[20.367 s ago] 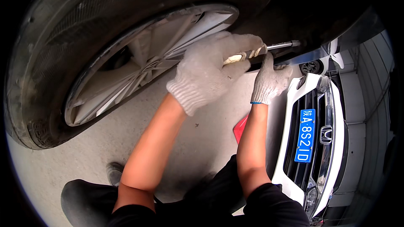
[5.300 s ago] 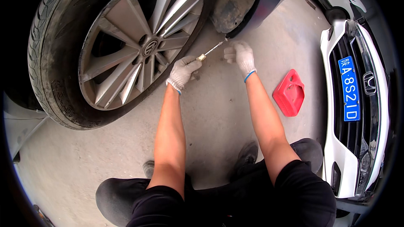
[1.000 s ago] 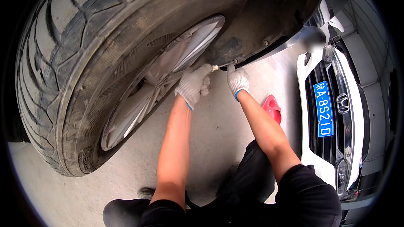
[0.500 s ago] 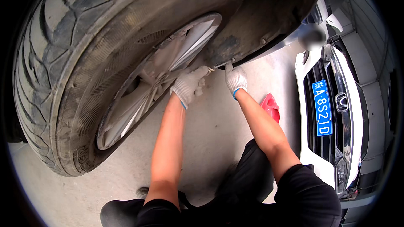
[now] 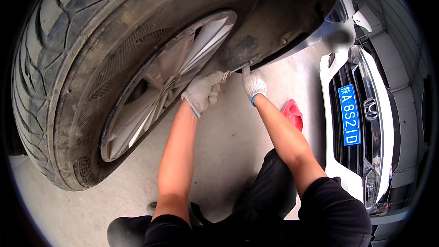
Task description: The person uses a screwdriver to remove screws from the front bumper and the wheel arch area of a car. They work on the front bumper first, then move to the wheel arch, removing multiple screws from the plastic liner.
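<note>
My left hand, in a white knitted glove with a blue cuff, is closed around the handle of a slim screwdriver. The thin metal shaft slants up and right to a small round fastener on the dark, dusty wheel arch liner. My right hand, gloved alike, is closed at the liner's lower edge, its thumb raised close to the screwdriver's tip. The other fingers of that hand are mostly hidden. Left of both hands stands a big worn tyre on a silver spoked wheel.
A second fastener sits higher on the liner. On the concrete floor beyond my right forearm lies a red plastic object. A white car's front, with dark grille and blue plate, stands to the right.
The tyre, liner and hands have shifted slightly left in the view. More of the screwdriver's shaft shows between my hands; both hands keep their places around it.
</note>
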Tool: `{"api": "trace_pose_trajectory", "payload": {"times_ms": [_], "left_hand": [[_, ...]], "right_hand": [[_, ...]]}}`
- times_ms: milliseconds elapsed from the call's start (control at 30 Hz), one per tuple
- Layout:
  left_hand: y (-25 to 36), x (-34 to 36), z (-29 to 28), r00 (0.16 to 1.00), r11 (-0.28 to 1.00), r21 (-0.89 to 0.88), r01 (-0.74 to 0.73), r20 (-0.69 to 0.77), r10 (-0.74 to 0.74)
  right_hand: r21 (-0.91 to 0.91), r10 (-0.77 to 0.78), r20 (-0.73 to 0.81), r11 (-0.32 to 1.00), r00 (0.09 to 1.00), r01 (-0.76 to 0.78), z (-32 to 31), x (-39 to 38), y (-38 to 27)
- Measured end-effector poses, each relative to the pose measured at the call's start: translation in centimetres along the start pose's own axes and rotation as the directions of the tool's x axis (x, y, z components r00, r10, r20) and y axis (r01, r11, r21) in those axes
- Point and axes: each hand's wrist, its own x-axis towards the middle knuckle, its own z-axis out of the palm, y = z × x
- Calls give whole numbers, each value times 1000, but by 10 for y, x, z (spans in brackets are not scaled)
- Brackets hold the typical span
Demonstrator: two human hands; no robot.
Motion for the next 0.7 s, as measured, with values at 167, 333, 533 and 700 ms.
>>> {"api": "trace_pose_trajectory", "payload": {"times_ms": [167,333,533,700], "left_hand": [[0,-3,15,641,280,834,-475,109,760],[3,-10,20,872,792,508,-340,-145,468],[6,-10,15,999,995,-97,24,-46,-28],[2,-5,11,855,634,656,-409,33,518]], "right_hand": [[-20,-19,-13,1000,1000,18,-1,-4,3],[-72,-109,21,991,994,110,-7,-7,2],[-24,-19,4,1000,1000,19,1,0,6],[2,5,-16,1000,1000,-5,6,1,9]]}}
